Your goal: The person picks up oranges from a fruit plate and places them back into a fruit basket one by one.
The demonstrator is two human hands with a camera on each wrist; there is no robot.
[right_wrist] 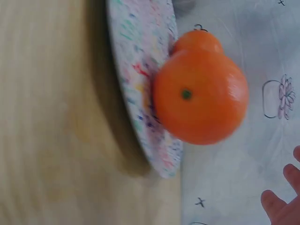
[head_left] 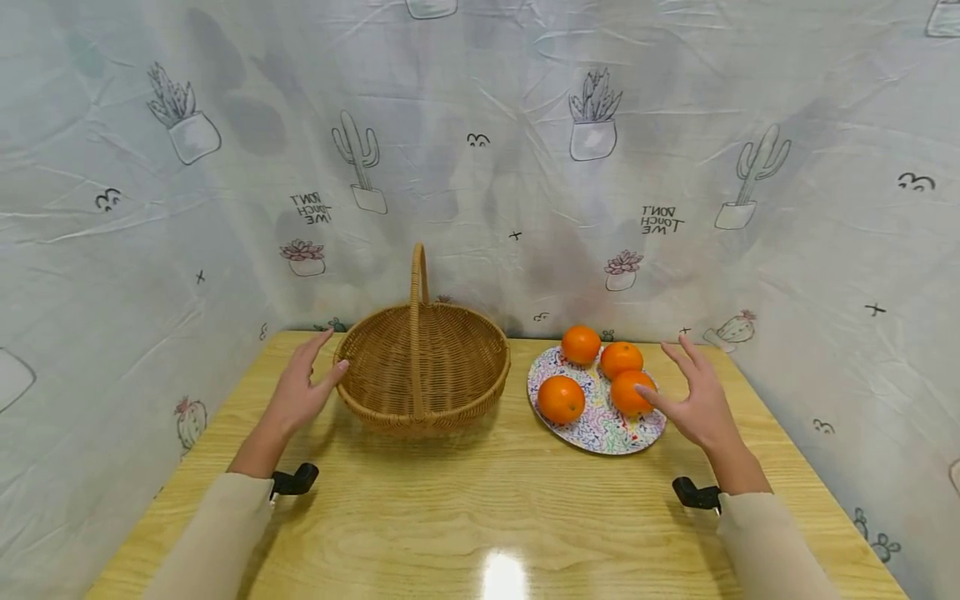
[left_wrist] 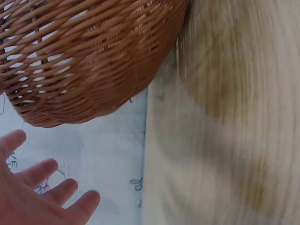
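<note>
A wicker basket (head_left: 457,408) with a tall arched handle stands at the back left of the table. My left hand (head_left: 300,392) is at its left side, fingers spread and nothing held; whether the thumb touches the rim I cannot tell. In the left wrist view the fingers lie apart from the basket's woven wall (left_wrist: 108,70). To the right, a speckled plate (head_left: 600,437) bears several oranges (head_left: 561,400). My right hand (head_left: 701,404) hovers at the plate's right edge, fingers extended, its thumb overlapping the nearest orange (head_left: 628,393) in the head view. The right wrist view shows an orange (right_wrist: 201,98) close up.
The wooden table (head_left: 450,508) runs back to a white cloth (head_left: 510,167) printed with potted plants, which also hangs at both sides. Black wrist mounts (head_left: 296,481) sit under both forearms. A bright reflection shows near the table's front.
</note>
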